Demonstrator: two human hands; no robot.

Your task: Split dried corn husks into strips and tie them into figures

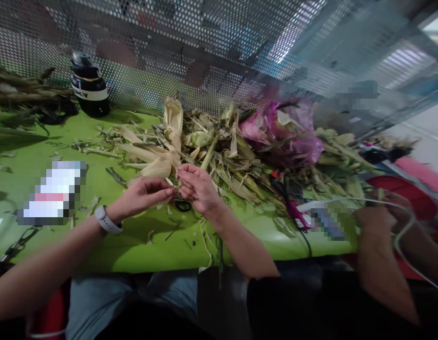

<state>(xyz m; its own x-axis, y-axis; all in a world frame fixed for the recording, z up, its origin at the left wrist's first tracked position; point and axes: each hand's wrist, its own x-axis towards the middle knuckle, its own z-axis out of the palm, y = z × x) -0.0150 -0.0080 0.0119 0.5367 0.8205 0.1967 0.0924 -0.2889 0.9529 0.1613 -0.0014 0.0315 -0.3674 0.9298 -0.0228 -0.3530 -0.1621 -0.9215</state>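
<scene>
My left hand [148, 192], with a white watch on its wrist, is closed in a pinch at the middle of the green table [134, 250]. My right hand [201, 192] is closed close beside it, fingertips nearly meeting the left ones. Between them is a small pale strip of what looks like corn husk [169, 182]; its far end is hidden by my fingers. Below my fingers lies a black loop [182, 206], perhaps a scissor handle. Just behind my hands, dry corn husks [153, 167] fan out from a larger pile [219, 146].
At the back left stands a black bottle [89, 92]. A phone [52, 191] lies left. A pink plastic bag [286, 130] sits behind the husks, before a perforated metal screen [205, 56]. Another person's arms [378, 236] work at right, near a white cable [405, 208].
</scene>
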